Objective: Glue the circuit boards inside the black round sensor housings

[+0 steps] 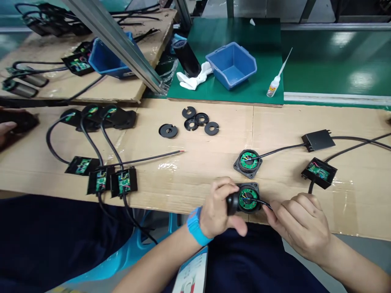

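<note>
My left hand (217, 209), with a blue wristband, is closed around a black rounded cylindrical part (232, 203) at the table's front edge. Right against that part sits a square black housing (255, 187) with a round green circuit board (247, 199) in it. From the board's middle runs a black cable (262, 202), which my right hand (301, 224) pinches between thumb and fingers. Just behind lies a second square housing (248, 173) with a similar board, wired to a flat black box (319, 140). An opened black box (319, 173) with a circuit board rests beyond my right hand.
Several black slotted discs (211, 128) lie mid-table. To the left are cabled black units (122, 118) and opened circuit boxes (124, 182). A blue bin (231, 67), a white glove (194, 79) and a dropper bottle (274, 86) stand behind. Another person's hand (5, 130) shows at left.
</note>
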